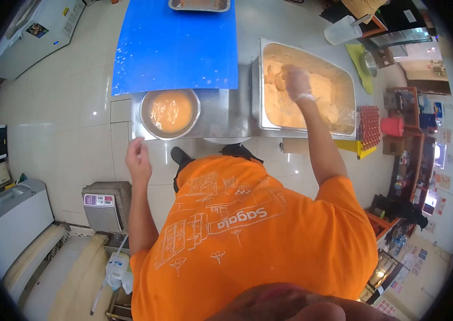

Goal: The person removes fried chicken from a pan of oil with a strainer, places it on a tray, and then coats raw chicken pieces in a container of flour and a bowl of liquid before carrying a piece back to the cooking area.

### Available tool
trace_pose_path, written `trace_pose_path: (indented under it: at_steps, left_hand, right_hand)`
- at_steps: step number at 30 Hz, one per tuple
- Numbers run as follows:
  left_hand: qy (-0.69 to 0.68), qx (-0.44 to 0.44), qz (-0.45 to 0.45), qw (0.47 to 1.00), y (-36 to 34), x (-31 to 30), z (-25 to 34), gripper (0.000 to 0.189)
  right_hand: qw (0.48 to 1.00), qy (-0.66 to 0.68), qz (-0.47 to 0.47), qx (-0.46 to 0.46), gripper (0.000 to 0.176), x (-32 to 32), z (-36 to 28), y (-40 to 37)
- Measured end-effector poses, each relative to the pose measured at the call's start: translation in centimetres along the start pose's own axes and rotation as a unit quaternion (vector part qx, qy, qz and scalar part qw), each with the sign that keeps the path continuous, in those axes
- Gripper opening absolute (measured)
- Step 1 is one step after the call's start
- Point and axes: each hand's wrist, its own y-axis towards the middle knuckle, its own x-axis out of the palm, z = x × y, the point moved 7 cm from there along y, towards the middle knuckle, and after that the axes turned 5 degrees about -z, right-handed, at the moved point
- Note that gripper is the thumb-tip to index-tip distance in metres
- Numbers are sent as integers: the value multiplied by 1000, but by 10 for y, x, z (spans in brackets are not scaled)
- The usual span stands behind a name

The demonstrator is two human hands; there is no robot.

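Note:
My right hand (297,84), blurred by motion, is in or just above a deep steel pan (355,101) of pale orange, crumbly coating (320,93). Several lumps lie at the pan's left side, near my fingers, and whether I grip one is not visible. A thin clear glove seems to end at that wrist. My left hand (138,159) hangs beside the table's front edge with loosely bent fingers and nothing visible in it. Just above it, a round steel bowl (198,120) holds orange liquid (170,111), shiny like beaten egg.
A blue board (178,48) spotted with white lies behind the bowl, bearing a metal tray (199,9) at its far end. Beyond the pan stand a clear plastic jug (341,32) and a steel bowl (368,63). Red egg trays (369,127) sit right of the pan.

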Motion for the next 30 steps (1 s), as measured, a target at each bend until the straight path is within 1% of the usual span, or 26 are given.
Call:
trace_pose_path:
  at_steps: [1, 2, 3, 5, 6, 7, 8, 9, 10, 11, 12, 13, 14, 15, 16, 17, 18, 19, 20, 21, 24, 25, 26, 28, 29, 30]
  left_hand:
    - [15, 30, -3, 999, 9, 27, 27, 21]
    - [20, 38, -23, 999, 17, 58, 57, 20]
    - [25, 44, -43, 998, 21, 89, 81, 20]
    - [-14, 78, -85, 993, 25, 154, 100, 20]
    - [-23, 44, -129, 990, 25, 188, 98, 23]
    - [-32, 8, -175, 984, 24, 220, 97, 27]
    - [3, 15, -172, 985, 27, 246, 111, 33]
    - [38, 22, -172, 984, 28, 271, 124, 39]
    - [41, -15, -186, 982, 25, 288, 121, 42]
    - [45, -49, -198, 978, 24, 308, 118, 45]
    - [48, -81, -208, 974, 24, 321, 114, 48]
    - [57, -66, -210, 974, 24, 328, 116, 48]
    - [65, -52, -212, 974, 22, 334, 118, 48]
    - [72, -38, -216, 973, 20, 338, 118, 48]
    - [68, -26, -213, 974, 19, 339, 117, 47]
    - [63, -13, -211, 975, 20, 339, 116, 46]
    - [57, -1, -207, 977, 20, 338, 117, 45]
    - [70, -6, -207, 976, 20, 338, 120, 43]
    - [69, -12, -212, 975, 21, 338, 121, 43]
    - [67, -16, -219, 973, 21, 338, 121, 42]
    - [63, -10, -225, 972, 22, 339, 122, 42]
    - [62, -5, -224, 972, 22, 338, 122, 42]
    - [58, -8, -226, 972, 22, 337, 121, 42]
    - [52, -14, -232, 971, 22, 336, 120, 42]
    - [45, -13, -231, 972, 22, 338, 122, 43]
    - [39, -12, -230, 972, 22, 338, 123, 43]
  right_hand:
    - [998, -20, -43, -51, 24, 22, 6, 0]
    - [990, -40, -85, -103, 25, 36, 9, 2]
    - [986, 8, -148, -72, 25, 34, 12, -3]
    - [984, 53, -164, -44, 25, -3, 14, -11]
    - [981, 76, -173, -29, 25, -9, 22, -11]
    - [981, 40, -177, -68, 26, 12, 49, -14]
    - [946, -53, -283, -151, 25, 55, 68, -21]
    - [884, -144, -380, -229, 24, 102, 90, -33]
    - [798, -231, -467, -304, 23, 150, 107, -59]
    - [855, 90, -456, -232, 23, 139, 90, -64]
    - [824, -10, -504, -261, 28, 153, 77, -78]
    - [782, -111, -543, -286, 33, 116, 14, -89]
    - [814, -25, -531, -232, 32, 109, -8, -89]
    - [803, 181, -568, -1, 33, 66, -37, -79]
    - [836, 136, -518, -121, 30, 94, -58, -74]
    - [854, 87, -455, -237, 28, 132, -70, -73]
    - [852, 109, -473, -196, 26, 168, -64, -72]
    - [848, 129, -490, -156, 25, 200, -58, -71]
    - [799, 316, -512, 8, 21, 177, -54, -66]
    - [713, 488, -472, 173, 18, 151, -50, -62]
    - [637, 549, -490, 230, 28, 176, -24, -64]
    - [795, 479, -374, 1, 29, 155, -11, -39]
    - [876, 363, -222, -230, 30, 127, 3, -30]
    - [847, 484, -189, -111, 32, 73, 13, -10]
    - [653, 659, -288, 238, 33, 52, 19, -16]
    - [730, 597, -267, 198, 34, 72, 42, 1]
